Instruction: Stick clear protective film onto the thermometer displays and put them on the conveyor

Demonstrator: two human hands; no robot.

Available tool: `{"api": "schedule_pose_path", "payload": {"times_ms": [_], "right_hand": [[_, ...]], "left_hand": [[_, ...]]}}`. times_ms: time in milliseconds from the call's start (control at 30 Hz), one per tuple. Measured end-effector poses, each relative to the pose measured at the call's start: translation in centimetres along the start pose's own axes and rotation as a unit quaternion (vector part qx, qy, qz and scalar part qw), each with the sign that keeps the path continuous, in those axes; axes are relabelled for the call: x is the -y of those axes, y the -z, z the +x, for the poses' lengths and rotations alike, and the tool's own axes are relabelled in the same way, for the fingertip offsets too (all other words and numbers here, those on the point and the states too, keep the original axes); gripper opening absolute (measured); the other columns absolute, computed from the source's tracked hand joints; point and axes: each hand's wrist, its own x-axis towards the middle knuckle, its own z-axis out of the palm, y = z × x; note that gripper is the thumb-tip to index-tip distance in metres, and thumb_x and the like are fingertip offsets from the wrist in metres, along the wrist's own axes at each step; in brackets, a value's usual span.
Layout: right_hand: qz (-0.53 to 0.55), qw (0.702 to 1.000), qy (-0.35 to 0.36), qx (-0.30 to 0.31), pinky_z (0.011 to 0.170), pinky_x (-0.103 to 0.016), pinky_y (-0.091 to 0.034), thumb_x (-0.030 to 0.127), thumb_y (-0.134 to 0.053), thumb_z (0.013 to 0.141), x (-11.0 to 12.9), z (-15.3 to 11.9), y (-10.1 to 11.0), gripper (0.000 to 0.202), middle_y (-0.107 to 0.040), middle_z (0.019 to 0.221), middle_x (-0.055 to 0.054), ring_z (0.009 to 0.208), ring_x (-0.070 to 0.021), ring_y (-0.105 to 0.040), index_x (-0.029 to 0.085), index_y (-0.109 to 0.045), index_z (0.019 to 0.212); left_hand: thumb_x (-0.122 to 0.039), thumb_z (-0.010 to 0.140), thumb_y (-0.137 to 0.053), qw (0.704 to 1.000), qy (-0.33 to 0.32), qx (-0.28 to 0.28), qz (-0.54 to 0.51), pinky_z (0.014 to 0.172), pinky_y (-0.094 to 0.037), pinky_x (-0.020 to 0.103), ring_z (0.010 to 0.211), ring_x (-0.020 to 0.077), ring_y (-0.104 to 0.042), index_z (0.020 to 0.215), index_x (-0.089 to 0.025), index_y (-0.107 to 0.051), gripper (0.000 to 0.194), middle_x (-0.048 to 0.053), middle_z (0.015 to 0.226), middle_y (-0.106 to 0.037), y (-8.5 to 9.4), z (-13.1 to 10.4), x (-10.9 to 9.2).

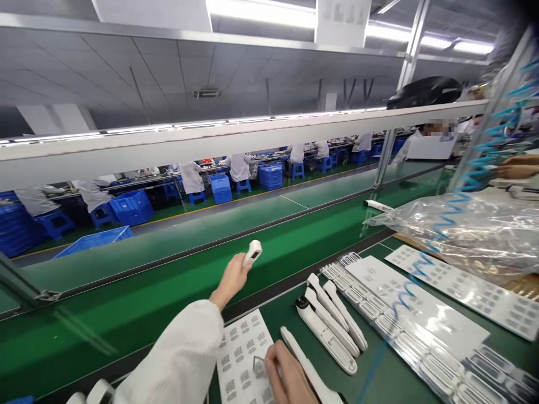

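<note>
My left hand (232,279) is stretched out over the green conveyor belt (168,278), its fingers wrapped round a white handheld device (253,252) with a small dark window. Low in the view, my right hand (288,373) pinches a small, thin, clear frame-shaped piece (259,367) above a sheet of printed labels (244,350). Beside that hand, a long white device (309,367) lies on the green bench, partly hidden by the fingers. Several white handheld casings (330,331) lie side by side further right, one with a black end.
Clear trays of oval frames (391,325) and white sheets (421,303) cover the right side. Beyond them lies a clear plastic bag (463,230). A coiled blue air hose (452,216) hangs at right. Another white device (378,206) rests near the belt. Seated people work in the background.
</note>
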Motion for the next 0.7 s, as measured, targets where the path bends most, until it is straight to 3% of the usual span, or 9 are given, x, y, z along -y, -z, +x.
{"api": "schedule_pose_path", "payload": {"times_ms": [167,300,400,500,567,700], "right_hand": [[0.02,0.999,-0.02,-0.035,0.058,-0.027,-0.042,0.039,-0.035,0.099,-1.0,0.7,1.9,0.028,-0.049,0.071,0.001,0.063,-0.0164,-0.051,0.023,-0.045,0.078],[0.032,0.999,-0.014,-0.033,0.063,-0.03,-0.042,0.042,-0.037,0.097,-3.5,1.9,4.1,0.03,-0.049,0.071,0.001,0.066,-0.0174,-0.05,0.022,-0.046,0.076],[0.035,0.999,-0.014,-0.02,0.062,-0.031,-0.041,0.047,-0.04,0.093,-4.4,2.6,5.2,0.033,-0.049,0.069,0.0,0.065,-0.0181,-0.049,0.022,-0.048,0.075],[0.049,0.999,-0.015,-0.015,0.059,-0.03,-0.039,0.051,-0.039,0.092,-3.3,2.7,4.7,0.035,-0.045,0.067,0.001,0.062,-0.0174,-0.046,0.022,-0.047,0.075],[0.08,0.997,-0.018,0.008,0.056,-0.029,-0.037,0.053,-0.04,0.092,-1.5,2.5,3.5,0.035,-0.041,0.067,0.002,0.059,-0.0159,-0.041,0.022,-0.047,0.076],[0.16,0.984,-0.025,0.079,0.054,-0.027,-0.034,0.055,-0.044,0.091,3.8,2.3,0.9,0.036,-0.038,0.067,0.003,0.058,-0.014,-0.033,0.023,-0.048,0.075]], "left_hand": [[-0.038,0.079,-0.058,0.989,0.09,-0.057,-0.105,0.076,-0.048,0.032,0.088,0.027,-0.064,0.103,-0.019,-0.058,0.03,0.01,0.098,-0.069,6.9,-10.9,1.4],[-0.05,0.065,-0.076,0.893,0.252,-0.081,-0.363,0.075,-0.051,0.029,0.097,0.026,-0.062,0.114,-0.023,-0.054,0.06,0.009,0.114,-0.065,9.5,-20.0,3.0],[-0.055,0.063,-0.078,0.823,0.329,-0.096,-0.453,0.068,-0.05,0.028,0.078,0.0207,-0.061,0.114,-0.023,-0.051,0.067,0.005,0.093,-0.067,9.1,-25.0,3.4],[-0.05,0.062,-0.081,0.788,0.31,-0.101,-0.523,0.057,-0.045,0.023,0.059,0.0128,-0.054,0.102,-0.019,-0.056,0.057,-0.001,0.067,-0.061,7.4,-27.8,2.2],[-0.05,0.059,-0.082,0.761,0.293,-0.105,-0.57,0.052,-0.04,0.02,0.053,0.0092,-0.048,0.093,-0.017,-0.06,0.053,-0.003,0.06,-0.056,6.1,-28.5,1.0],[-0.073,0.062,-0.066,0.689,0.336,-0.084,-0.636,0.048,-0.038,0.021,0.046,0.0084,-0.044,0.082,-0.012,-0.062,0.064,-0.001,0.052,-0.053,4.1,-28.1,-0.9]]}}
